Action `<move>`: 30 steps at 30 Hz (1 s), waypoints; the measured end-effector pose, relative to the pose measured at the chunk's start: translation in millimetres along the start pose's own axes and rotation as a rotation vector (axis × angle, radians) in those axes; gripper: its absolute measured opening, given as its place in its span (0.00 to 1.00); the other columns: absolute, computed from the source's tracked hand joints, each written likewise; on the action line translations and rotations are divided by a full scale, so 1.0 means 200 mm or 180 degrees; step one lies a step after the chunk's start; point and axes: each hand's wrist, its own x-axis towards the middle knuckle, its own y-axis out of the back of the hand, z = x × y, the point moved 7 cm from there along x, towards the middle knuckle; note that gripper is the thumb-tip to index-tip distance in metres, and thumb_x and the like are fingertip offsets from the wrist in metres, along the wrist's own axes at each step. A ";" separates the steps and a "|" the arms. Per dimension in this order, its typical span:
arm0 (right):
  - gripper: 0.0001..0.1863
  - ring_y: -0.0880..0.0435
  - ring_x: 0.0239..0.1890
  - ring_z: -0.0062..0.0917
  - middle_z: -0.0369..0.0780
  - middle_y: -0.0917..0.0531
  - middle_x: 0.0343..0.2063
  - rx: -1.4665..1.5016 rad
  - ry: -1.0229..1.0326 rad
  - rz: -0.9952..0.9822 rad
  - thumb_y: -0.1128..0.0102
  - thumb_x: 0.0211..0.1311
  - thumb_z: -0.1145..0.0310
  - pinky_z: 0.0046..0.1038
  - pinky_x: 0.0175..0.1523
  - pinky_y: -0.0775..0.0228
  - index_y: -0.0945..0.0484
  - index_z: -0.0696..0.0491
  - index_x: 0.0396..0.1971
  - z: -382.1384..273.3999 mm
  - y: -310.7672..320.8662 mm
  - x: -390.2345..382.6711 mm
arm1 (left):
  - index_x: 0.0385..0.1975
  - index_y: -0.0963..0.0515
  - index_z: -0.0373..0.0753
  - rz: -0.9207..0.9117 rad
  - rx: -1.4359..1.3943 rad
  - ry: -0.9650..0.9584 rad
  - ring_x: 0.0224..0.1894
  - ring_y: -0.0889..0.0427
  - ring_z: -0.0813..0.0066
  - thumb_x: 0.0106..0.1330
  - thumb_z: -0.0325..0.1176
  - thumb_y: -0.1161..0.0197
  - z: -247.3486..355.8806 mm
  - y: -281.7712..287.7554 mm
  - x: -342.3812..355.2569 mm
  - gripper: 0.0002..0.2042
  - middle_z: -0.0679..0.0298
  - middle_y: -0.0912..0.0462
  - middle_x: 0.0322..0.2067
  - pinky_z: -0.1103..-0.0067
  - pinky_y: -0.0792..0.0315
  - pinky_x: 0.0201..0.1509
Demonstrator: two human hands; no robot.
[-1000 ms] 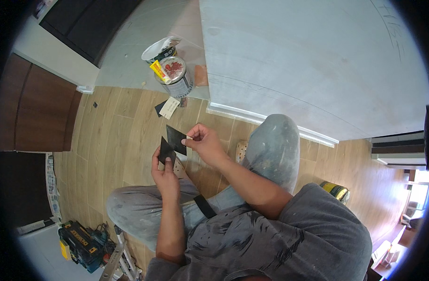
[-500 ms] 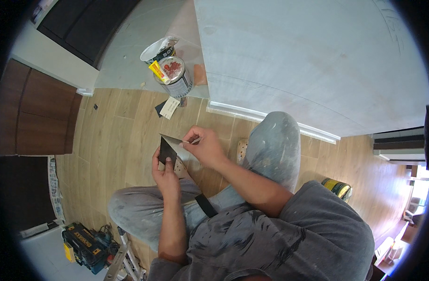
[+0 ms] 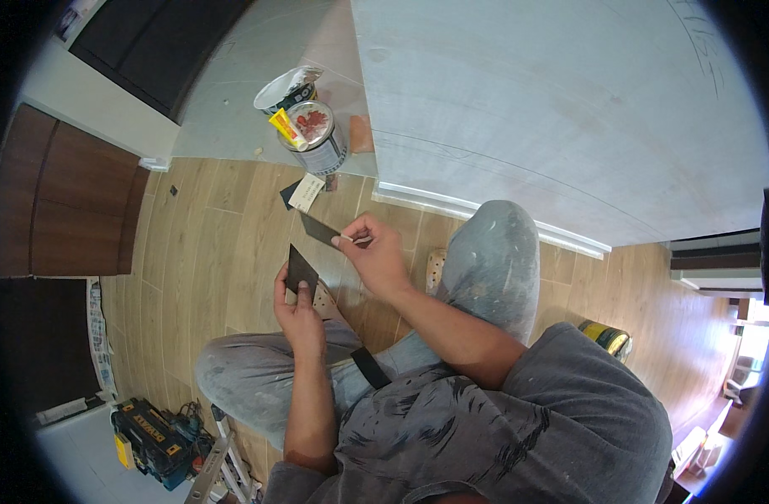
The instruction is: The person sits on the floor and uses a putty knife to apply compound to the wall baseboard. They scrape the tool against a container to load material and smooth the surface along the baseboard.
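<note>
My left hand grips a dark, flat putty spreader, thumb across its face and one corner pointing up and away. To its right, my right hand pinches a second thin, dark metal spreader by its pale near edge. A gap separates the two blades, both held above the wood-look floor. Beyond them on the floor lie a cream card-like piece and a dark flat piece partly beneath it.
Ahead stand a tin with a yellow tube on its lid and an opened tub behind. A pale panel wall rises at right. A toolbox and metal ladder are at lower left; a yellow-black can stands right.
The right-hand spreader has moved up and away from the left-hand one; before, the two met or overlapped. It now shows a darker face. My left hand stays nearly still.
</note>
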 end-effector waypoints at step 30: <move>0.26 0.23 0.38 0.17 0.34 0.22 0.42 0.1348 -0.1403 -0.1314 0.44 0.63 0.82 0.24 0.42 0.26 0.30 0.47 0.61 0.17 -0.14 -0.07 | 0.77 0.38 0.37 -0.1020 0.1980 -0.1107 0.80 0.44 0.49 0.51 0.12 0.47 0.15 -0.19 -0.12 0.44 0.48 0.40 0.77 0.65 0.49 0.82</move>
